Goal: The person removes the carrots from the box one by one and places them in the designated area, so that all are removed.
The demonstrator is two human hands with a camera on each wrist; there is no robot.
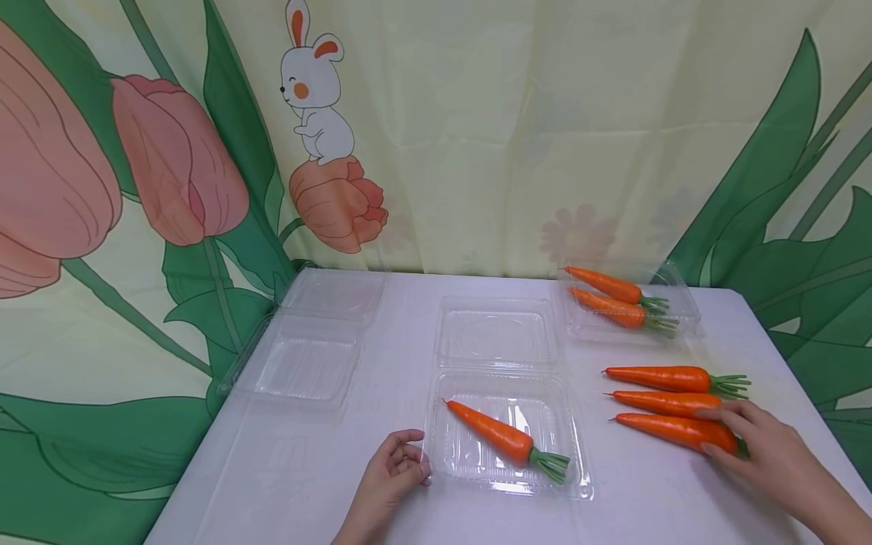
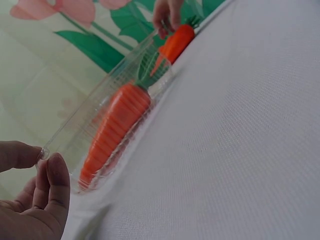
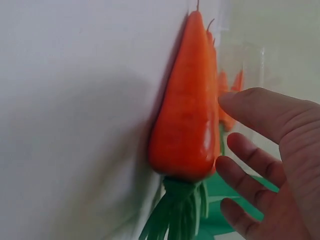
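A clear plastic clamshell box (image 1: 579, 446) lies unfolded at the centre front, with one orange carrot (image 1: 493, 431) slanting across its base. My left hand (image 1: 390, 477) pinches the box's near left edge between thumb and finger, as the left wrist view shows. Three carrots lie side by side to the right: a far one (image 1: 657, 376), a middle one (image 1: 657, 401) and a near one (image 1: 671, 428). Over the thick end of the near carrot hovers my right hand (image 1: 766, 446), thumb and fingers spread apart. In the right wrist view the near carrot (image 3: 185, 110) stands beside those fingers.
Another clear box (image 1: 688, 322) at the back right contains two carrots (image 1: 609, 309). Unfolded at the left lies a further clear box (image 1: 347, 371). Behind the white-covered table (image 1: 286, 469) hangs a curtain (image 1: 463, 136) printed with tulips and a rabbit.
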